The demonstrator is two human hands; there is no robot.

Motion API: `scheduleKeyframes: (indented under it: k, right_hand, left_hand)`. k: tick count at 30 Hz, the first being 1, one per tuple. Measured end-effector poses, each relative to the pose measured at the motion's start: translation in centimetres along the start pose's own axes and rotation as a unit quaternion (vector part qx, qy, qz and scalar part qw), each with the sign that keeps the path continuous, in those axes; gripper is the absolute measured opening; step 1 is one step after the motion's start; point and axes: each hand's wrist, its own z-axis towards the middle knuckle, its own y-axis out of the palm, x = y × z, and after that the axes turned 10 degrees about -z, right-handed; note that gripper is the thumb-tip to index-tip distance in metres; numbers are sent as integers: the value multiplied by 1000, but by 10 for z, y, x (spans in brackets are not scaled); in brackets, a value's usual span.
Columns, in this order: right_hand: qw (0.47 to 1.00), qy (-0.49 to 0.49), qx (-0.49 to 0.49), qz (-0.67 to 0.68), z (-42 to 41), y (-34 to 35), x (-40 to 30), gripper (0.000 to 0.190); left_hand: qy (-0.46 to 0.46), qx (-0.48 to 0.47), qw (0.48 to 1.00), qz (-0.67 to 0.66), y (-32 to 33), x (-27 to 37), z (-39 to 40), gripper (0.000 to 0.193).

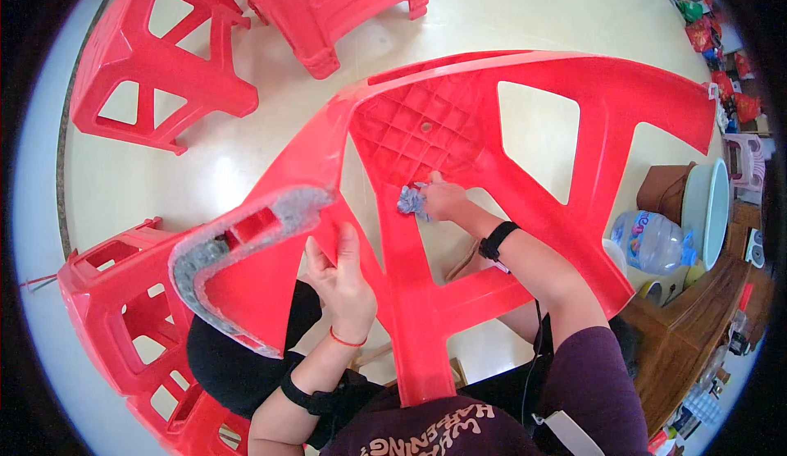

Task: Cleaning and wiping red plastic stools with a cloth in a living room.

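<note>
A red plastic stool (413,308) lies tipped before me, its ribbed underside facing me and one leg resting near my lap. My left hand (342,274) grips the edge of a leg at the left, thumb up. That leg's foot end (215,259) is coated with grey dirt or fluff. Inside the stool, my right hand (444,200) holds a crumpled blue-grey cloth (413,201) against the lower edge of the ribbed seat underside.
More red stools (157,56) stand at the upper left, with stacked ones (117,308) at the lower left. To the right are a large plastic water bottle (648,241), a light blue basin (707,216), a brown container (661,194) and wooden furniture (695,333).
</note>
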Motion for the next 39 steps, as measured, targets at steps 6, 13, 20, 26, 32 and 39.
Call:
scheduleKeyframes:
  k: [6, 13, 20, 26, 32, 39]
  right_hand:
    - [987, 140, -77, -34, 0, -18, -11, 43]
    - [982, 155, -106, -32, 33, 17, -13, 46]
    - [991, 65, -15, -112, 23, 15, 10, 29]
    - [986, -64, 133, -75, 9, 22, 81, 29]
    - [986, 151, 14, -61, 16, -3, 66, 37]
    - [987, 121, -58, -87, 17, 28, 19, 29]
  left_hand:
    - [36, -1, 999, 27, 4, -1, 2, 20]
    - [10, -4, 1000, 24, 2, -1, 1, 20]
    - [22, 18, 999, 32, -4, -4, 2, 19]
    - [38, 13, 999, 32, 15, -6, 5, 16]
    - [-11, -28, 997, 77, -4, -7, -1, 35]
    - [-83, 26, 996, 23, 7, 9, -5, 34]
